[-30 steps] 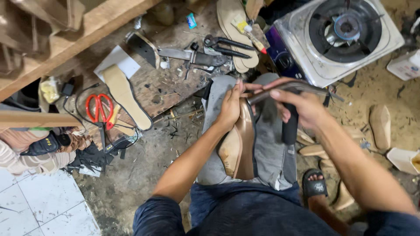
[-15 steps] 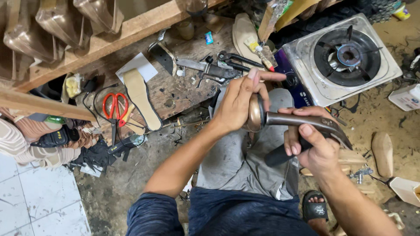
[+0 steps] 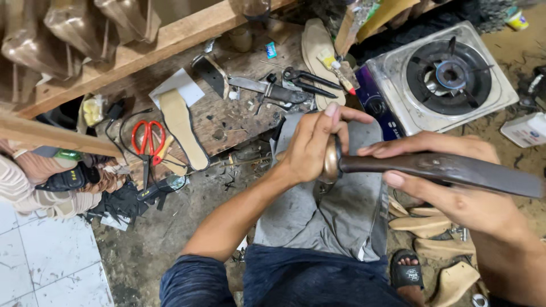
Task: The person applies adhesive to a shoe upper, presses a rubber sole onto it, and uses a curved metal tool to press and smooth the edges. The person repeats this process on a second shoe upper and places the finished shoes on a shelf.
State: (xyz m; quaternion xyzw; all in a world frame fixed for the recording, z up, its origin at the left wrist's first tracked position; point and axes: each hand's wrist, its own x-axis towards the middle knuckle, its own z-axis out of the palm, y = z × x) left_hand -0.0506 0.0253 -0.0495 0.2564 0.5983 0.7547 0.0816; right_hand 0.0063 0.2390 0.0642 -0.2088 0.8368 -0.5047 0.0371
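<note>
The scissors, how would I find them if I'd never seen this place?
Start at the long wooden beam along the top. Below it lies a worn wooden board with tools on it. The scissors lie at its left edge, beside a tan insole, and only they have bright red handles.

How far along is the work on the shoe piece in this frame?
Done: cut insoles lie on the workboard, red scissors set aside. In hand: the left hand grips a tan shoe piece edge-on; the right hand holds a long dark tool against it. Left: unclear; its surface is hidden.
</note>
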